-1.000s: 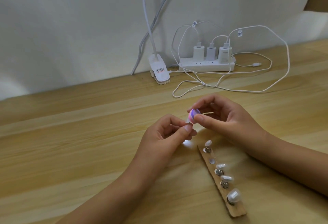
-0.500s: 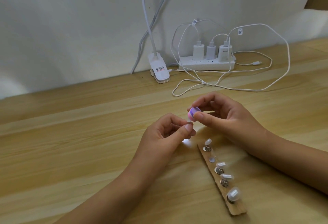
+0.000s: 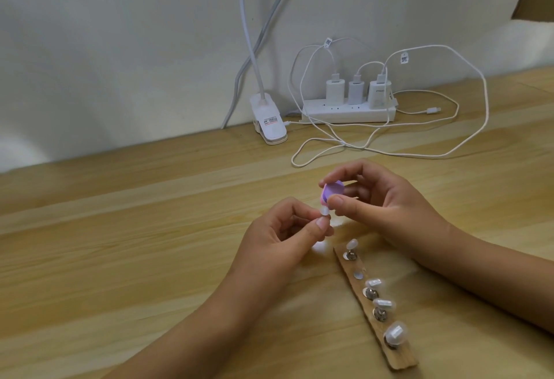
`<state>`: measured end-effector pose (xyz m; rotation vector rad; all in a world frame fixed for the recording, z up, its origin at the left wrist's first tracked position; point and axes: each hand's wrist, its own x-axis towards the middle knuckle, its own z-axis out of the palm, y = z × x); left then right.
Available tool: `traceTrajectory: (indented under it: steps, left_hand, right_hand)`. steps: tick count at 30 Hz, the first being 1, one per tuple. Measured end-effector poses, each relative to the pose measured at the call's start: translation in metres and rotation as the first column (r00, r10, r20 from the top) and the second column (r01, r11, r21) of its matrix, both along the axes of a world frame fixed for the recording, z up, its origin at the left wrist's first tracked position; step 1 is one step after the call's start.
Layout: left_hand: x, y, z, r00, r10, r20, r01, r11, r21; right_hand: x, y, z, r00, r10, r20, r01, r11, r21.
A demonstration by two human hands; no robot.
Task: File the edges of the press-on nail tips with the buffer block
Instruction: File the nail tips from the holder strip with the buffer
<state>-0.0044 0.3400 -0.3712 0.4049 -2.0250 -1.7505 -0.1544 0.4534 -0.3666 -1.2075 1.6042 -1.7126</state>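
Pinch grip of the left hand (image 3: 278,240): thumb and forefinger close on a small translucent nail tip (image 3: 324,212), whose exposed end projects up and away from the fingertips. Its long axis cannot be told, since most of it is hidden. The exposed end meets the lower edge of the buffer block (image 3: 332,192), both raised above the table (image 3: 120,258) near the scene's centre.

The right hand (image 3: 380,198) holds the block between thumb below and forefinger above. The other fingers are curled behind. The block's broad lilac face is turned toward the near left, with a pink layer showing along its left edge. No writing shows on it.

Near right of the hands lies a wooden strip (image 3: 401,359), its long axis running from far left to near right. It carries four mounted tips (image 3: 395,332) on small metal stands and one bare metal disc (image 3: 358,274).

At the far edge, against the wall, stand a white lamp clip (image 3: 269,123) with a printed label, too small to read, and a white power strip (image 3: 347,113) holding three chargers (image 3: 335,90). Grey lettering on the rightmost charger is illegible. Two cable tags (image 3: 404,57) bear square code patterns.
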Motion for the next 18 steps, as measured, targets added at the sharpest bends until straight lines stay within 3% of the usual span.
traceTrajectory:
  steps: [5,9,18]
  left_hand:
    - [-0.0013,-0.0005,0.0003,1.0,-0.001,-0.012,0.002,1.0,0.019]
    - [-0.0009,-0.0003,0.0008,1.0,0.002,-0.02,-0.002,1.0,0.017]
    - [0.0005,-0.0005,0.0022,1.0,0.009,-0.003,-0.009,1.0,0.006]
  right_hand:
    - [-0.004,-0.0002,0.0013,0.995,-0.046,0.085,0.05,0.998,-0.036]
    - [0.0001,0.0018,-0.0002,0.997,0.049,-0.054,-0.049,0.999,-0.003]
    - [0.0005,0.0019,0.0004,0.989,0.002,-0.147,0.0,1.0,0.009]
